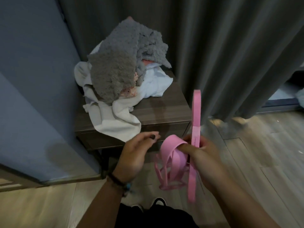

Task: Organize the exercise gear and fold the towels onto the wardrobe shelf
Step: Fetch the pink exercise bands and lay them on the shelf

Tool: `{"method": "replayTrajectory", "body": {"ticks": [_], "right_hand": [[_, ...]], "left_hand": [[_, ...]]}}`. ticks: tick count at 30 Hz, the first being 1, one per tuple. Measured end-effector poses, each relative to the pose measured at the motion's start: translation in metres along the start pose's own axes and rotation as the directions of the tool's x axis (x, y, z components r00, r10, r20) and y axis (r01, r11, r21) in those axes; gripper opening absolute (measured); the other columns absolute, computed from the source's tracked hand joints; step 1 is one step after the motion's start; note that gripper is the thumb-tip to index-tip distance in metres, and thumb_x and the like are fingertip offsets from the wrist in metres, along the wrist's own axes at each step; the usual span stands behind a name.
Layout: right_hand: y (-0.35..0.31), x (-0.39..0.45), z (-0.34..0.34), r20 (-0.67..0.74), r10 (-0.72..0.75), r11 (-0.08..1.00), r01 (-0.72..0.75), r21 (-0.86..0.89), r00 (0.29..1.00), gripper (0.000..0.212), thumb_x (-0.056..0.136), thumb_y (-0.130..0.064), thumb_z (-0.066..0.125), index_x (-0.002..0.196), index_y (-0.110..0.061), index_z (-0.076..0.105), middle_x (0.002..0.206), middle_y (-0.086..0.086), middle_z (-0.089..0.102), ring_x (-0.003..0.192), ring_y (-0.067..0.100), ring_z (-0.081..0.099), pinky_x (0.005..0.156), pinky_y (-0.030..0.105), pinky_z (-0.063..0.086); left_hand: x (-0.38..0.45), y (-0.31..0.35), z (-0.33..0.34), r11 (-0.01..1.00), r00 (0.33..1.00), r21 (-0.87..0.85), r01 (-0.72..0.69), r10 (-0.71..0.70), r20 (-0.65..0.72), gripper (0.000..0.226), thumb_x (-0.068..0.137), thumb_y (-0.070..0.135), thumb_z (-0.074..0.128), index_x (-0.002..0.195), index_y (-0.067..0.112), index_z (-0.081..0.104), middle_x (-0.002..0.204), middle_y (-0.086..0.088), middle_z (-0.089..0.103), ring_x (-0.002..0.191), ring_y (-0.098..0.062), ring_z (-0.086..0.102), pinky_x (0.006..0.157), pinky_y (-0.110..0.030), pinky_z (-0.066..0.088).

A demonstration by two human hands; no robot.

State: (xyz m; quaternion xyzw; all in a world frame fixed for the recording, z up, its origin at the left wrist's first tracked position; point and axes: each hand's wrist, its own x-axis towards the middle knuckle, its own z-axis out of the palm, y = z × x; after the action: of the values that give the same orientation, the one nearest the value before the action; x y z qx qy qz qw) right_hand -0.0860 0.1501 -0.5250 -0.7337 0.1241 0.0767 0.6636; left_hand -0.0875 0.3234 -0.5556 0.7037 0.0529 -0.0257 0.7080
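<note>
Towels point(118, 69) overhang nightstand point(164, 111) edge; right hand point(199, 150) grasps pink band point(195, 112); left hand point(136, 152) released.

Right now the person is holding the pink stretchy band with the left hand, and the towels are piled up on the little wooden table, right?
Not quite. The head view shows the right hand gripping the pink band; the left hand is beside it, open and holding nothing. The rest is right: the towels are piled on the little wooden table.
</note>
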Motion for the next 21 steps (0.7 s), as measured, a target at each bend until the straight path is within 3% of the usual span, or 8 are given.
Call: {"method": "replayTrajectory", "body": {"ticks": [4,7,10,13,15,18,20,21], "right_hand": [[-0.002,-0.012,0.007,0.06,0.058,0.967,-0.071,0.244,0.997,0.024,0.066,-0.012,0.076,0.086,-0.01,0.063,0.082,0.014,0.064,0.078,0.029,0.064,0.067,0.04,0.053],[-0.004,-0.022,0.009,0.102,0.054,0.928,-0.087,0.361,0.993,0.03,0.059,-0.01,0.069,0.089,-0.011,0.062,0.084,0.016,0.063,0.08,0.031,0.062,0.068,0.04,0.051],[-0.002,-0.024,0.006,0.127,0.046,0.91,-0.095,0.405,0.991,0.024,0.072,0.002,0.064,0.09,-0.014,0.061,0.074,0.008,0.059,0.069,0.022,0.059,0.065,0.037,0.049],[0.001,-0.021,0.002,0.16,0.035,0.882,-0.106,0.459,0.987,0.029,0.079,0.012,0.051,0.088,-0.014,0.06,0.074,0.004,0.058,0.071,0.018,0.057,0.07,0.037,0.048],[0.005,-0.015,0.003,0.186,0.037,0.864,-0.125,0.488,0.982,0.029,0.08,0.013,0.049,0.089,-0.013,0.058,0.076,0.005,0.058,0.069,0.017,0.057,0.069,0.034,0.048],[0.013,0.0,0.007,0.161,0.105,0.844,-0.173,0.508,0.981,0.023,0.085,0.009,0.051,0.095,-0.012,0.054,0.079,0.004,0.06,0.057,0.012,0.062,0.048,0.028,0.051],[0.021,0.015,0.01,0.114,0.153,0.831,-0.19,0.522,0.982,0.021,0.086,0.006,0.053,0.094,-0.013,0.053,0.086,0.006,0.057,0.067,0.016,0.062,0.048,0.029,0.053],[0.024,0.025,0.012,0.097,0.174,0.828,-0.199,0.524,0.98,0.02,0.086,0.005,0.055,0.092,-0.014,0.054,0.091,0.007,0.056,0.076,0.019,0.061,0.055,0.032,0.055]], "left_hand": [[-0.039,0.007,0.01,0.994,0.991,-0.007,-0.107,0.107,0.081,0.034,0.088,0.031,0.064,0.12,0.018,0.062,0.114,0.008,0.068,0.107,-0.007,0.064,0.089,-0.026,0.053],[-0.044,0.008,0.012,0.99,0.994,0.092,-0.106,0.104,0.027,0.03,0.083,0.047,0.066,0.11,0.032,0.064,0.108,0.009,0.068,0.102,-0.014,0.065,0.085,-0.036,0.057],[-0.05,0.006,0.01,0.976,0.988,0.161,-0.144,0.152,-0.039,0.026,0.079,0.055,0.063,0.093,0.033,0.064,0.101,0.002,0.065,0.094,-0.022,0.066,0.075,-0.044,0.059],[-0.053,0.007,0.013,0.983,0.986,-0.109,-0.147,0.136,-0.1,0.022,0.085,0.033,0.059,0.093,0.013,0.062,0.087,-0.003,0.07,0.077,-0.02,0.07,0.06,-0.032,0.059],[-0.049,0.003,0.013,0.962,0.983,-0.215,-0.169,0.148,-0.112,0.014,0.09,0.024,0.059,0.09,0.012,0.066,0.083,-0.003,0.071,0.073,-0.019,0.068,0.062,-0.03,0.057],[-0.034,-0.004,0.006,0.914,0.99,-0.385,-0.131,0.099,-0.103,0.02,0.082,0.018,0.056,0.083,0.024,0.075,0.103,-0.004,0.072,0.086,-0.019,0.068,0.075,-0.033,0.057],[-0.02,-0.009,-0.004,0.855,0.995,-0.511,-0.09,0.06,-0.075,0.013,0.082,0.018,0.064,0.09,0.012,0.073,0.123,-0.008,0.065,0.09,-0.018,0.068,0.075,-0.031,0.059],[-0.013,-0.011,-0.009,0.836,0.996,-0.541,-0.09,0.061,-0.071,0.024,0.079,0.023,0.072,0.094,0.004,0.067,0.127,-0.01,0.063,0.089,-0.019,0.068,0.072,-0.03,0.059]]}}
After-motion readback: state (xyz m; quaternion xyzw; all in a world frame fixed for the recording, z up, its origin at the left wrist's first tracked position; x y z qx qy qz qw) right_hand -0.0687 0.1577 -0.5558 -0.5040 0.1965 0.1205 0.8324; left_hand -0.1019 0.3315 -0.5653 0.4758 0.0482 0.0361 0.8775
